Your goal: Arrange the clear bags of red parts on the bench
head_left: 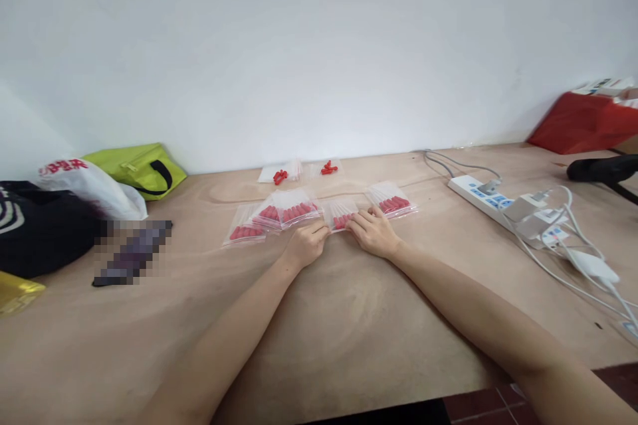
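Observation:
My left hand (306, 244) is closed, its fingers pinched at the lower left corner of a small clear plastic bag (341, 207) with red sticks in a row at its near end. My right hand (373, 232) is curled over the same bag's right side, fingertips partly hidden. Just left of it lie more such bags: one in front (299, 200), one overlapped behind (268, 206) and one at the far left (245, 226). Another filled bag (391, 200) rests just beyond my right fingers.
Against the wall lie two bags with loose red pieces (280, 176) (329, 167). At right stands a white power strip (481, 198) with chargers and cables. A red bag (583, 123), a green bag (134, 166), a white bag (100, 186) and a black bag (47, 229) sit around the wooden table (349, 332).

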Demonstrator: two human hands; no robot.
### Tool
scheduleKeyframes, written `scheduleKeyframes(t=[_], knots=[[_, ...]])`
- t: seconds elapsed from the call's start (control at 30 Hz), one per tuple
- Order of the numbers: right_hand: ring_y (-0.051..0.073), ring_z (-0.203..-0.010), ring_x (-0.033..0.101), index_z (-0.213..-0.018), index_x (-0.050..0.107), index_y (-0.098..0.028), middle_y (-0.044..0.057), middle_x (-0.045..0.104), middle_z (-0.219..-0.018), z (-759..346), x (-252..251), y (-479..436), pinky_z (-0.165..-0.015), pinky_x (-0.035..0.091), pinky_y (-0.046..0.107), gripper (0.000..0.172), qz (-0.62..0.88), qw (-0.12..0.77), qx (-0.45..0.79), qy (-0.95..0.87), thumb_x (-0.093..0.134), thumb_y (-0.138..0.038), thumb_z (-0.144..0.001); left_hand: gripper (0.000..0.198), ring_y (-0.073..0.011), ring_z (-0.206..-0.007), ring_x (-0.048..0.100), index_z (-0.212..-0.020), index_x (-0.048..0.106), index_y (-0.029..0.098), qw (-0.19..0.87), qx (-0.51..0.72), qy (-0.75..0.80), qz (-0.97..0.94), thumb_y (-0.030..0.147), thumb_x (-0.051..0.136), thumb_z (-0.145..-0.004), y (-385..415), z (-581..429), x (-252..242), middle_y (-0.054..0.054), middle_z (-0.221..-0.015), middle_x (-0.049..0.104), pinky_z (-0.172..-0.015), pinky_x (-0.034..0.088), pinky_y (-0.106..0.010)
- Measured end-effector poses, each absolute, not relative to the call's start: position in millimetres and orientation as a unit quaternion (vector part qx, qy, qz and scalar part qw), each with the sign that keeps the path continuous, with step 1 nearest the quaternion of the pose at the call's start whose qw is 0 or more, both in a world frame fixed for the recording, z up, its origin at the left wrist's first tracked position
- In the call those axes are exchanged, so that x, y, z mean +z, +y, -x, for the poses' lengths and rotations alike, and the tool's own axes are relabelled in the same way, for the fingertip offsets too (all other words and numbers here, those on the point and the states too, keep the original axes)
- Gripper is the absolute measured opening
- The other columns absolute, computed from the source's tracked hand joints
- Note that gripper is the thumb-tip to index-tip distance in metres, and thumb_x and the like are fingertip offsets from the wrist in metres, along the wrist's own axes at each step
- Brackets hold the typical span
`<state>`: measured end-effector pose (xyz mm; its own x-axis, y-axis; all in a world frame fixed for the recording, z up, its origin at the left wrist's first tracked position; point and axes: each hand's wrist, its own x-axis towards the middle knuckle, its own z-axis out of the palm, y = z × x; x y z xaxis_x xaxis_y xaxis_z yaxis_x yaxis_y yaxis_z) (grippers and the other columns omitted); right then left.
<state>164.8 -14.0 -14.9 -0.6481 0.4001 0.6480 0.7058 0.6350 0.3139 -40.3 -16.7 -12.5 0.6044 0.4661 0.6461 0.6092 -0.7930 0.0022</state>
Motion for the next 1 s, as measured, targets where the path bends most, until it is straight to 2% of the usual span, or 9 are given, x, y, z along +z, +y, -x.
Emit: scheduleKeyframes(t=[0.23, 0.47, 0.6, 0.67, 0.73, 0.8, 0.9, 1.0], knots=[[0.014, -0.065, 0.043, -0.074, 0.058, -0.015, 0.004, 0.056, -0.067, -181, -17, -15, -0.063, 0.021, 0.030, 0.027, 0.350, 0.275, -0.298, -0.844, 0.036, -0.018, -0.090, 0.023, -0.0122, -0.073, 0.062, -0.078, 0.060, 0.016, 0.098, -0.330, -0.309, 0.887, 0.018, 0.040, -0.088, -17, 41, -13, -0.004, -0.079, 0.064, -0.065, 0.051, -0.023], [0.012, -0.058, 0.044, -0.060, 0.054, -0.017, 0.002, 0.053, -0.057, -194, -19, -14, -0.058, 0.023, 0.029, 0.037, 0.352, 0.295, -0.309, -0.833, 0.040, -0.031, -0.091, 0.019, -0.0119, -0.072, 0.062, -0.077, 0.059, 0.016, 0.081, -0.367, -0.303, 0.876, 0.018, 0.043, -0.086, -16, 42, -15, -0.004, -0.078, 0.065, -0.063, 0.051, -0.022], [0.011, -0.064, 0.051, -0.078, 0.061, -0.018, 0.003, 0.061, -0.073, -192, -22, -15, -0.057, 0.031, 0.026, 0.024, 0.316, 0.340, -0.259, -0.847, 0.045, -0.034, -0.088, 0.019, -0.0117, -0.073, 0.062, -0.076, 0.059, 0.016, 0.065, -0.383, -0.308, 0.868, 0.020, 0.043, -0.086, -16, 43, -17, -0.004, -0.077, 0.065, -0.064, 0.052, -0.023], [0.010, -0.065, 0.053, -0.086, 0.061, -0.019, 0.003, 0.062, -0.082, -189, -24, -15, -0.056, 0.035, 0.023, 0.019, 0.320, 0.367, -0.221, -0.845, 0.044, -0.027, -0.088, 0.020, -0.0115, -0.073, 0.063, -0.076, 0.060, 0.016, 0.057, -0.389, -0.304, 0.868, 0.020, 0.044, -0.086, -17, 43, -16, -0.004, -0.076, 0.065, -0.066, 0.052, -0.023], [0.010, -0.066, 0.055, -0.085, 0.060, -0.020, 0.003, 0.062, -0.085, -185, -26, -14, -0.055, 0.038, 0.022, 0.020, 0.332, 0.390, -0.174, -0.841, 0.040, -0.021, -0.089, 0.018, -0.0114, -0.078, 0.063, -0.081, 0.061, 0.016, 0.057, -0.395, -0.297, 0.868, 0.021, 0.045, -0.086, -17, 43, -15, -0.004, -0.081, 0.066, -0.071, 0.052, -0.023], [0.011, -0.074, 0.057, -0.084, 0.058, -0.019, 0.005, 0.062, -0.089, -183, -25, -9, -0.060, 0.043, 0.022, 0.021, 0.339, 0.408, -0.114, -0.840, 0.037, -0.018, -0.089, 0.019, -0.0134, -0.090, 0.062, -0.093, 0.061, 0.016, 0.075, -0.386, -0.301, 0.869, 0.024, 0.045, -0.086, -18, 45, -12, -0.006, -0.093, 0.067, -0.082, 0.051, -0.026], [0.014, -0.090, 0.057, -0.084, 0.054, -0.020, 0.008, 0.060, -0.098, -188, -22, 2, -0.072, 0.047, 0.026, 0.021, 0.342, 0.434, -0.047, -0.832, 0.034, -0.017, -0.088, 0.032, -0.0216, -0.112, 0.051, -0.114, 0.054, 0.017, 0.137, -0.335, -0.369, 0.856, 0.029, 0.045, -0.086, -16, 52, -6, -0.010, -0.115, 0.059, -0.099, 0.038, -0.043], [0.017, -0.093, 0.057, -0.082, 0.053, -0.022, 0.008, 0.060, -0.100, -205, -21, 14, -0.077, 0.048, 0.031, 0.017, 0.374, 0.475, -0.039, -0.795, 0.037, -0.019, -0.087, 0.039, -0.0288, -0.121, 0.040, -0.119, 0.050, 0.019, 0.185, -0.273, -0.474, 0.816, 0.033, 0.047, -0.084, -12, 62, -3, -0.012, -0.124, 0.052, -0.102, 0.026, -0.055]])
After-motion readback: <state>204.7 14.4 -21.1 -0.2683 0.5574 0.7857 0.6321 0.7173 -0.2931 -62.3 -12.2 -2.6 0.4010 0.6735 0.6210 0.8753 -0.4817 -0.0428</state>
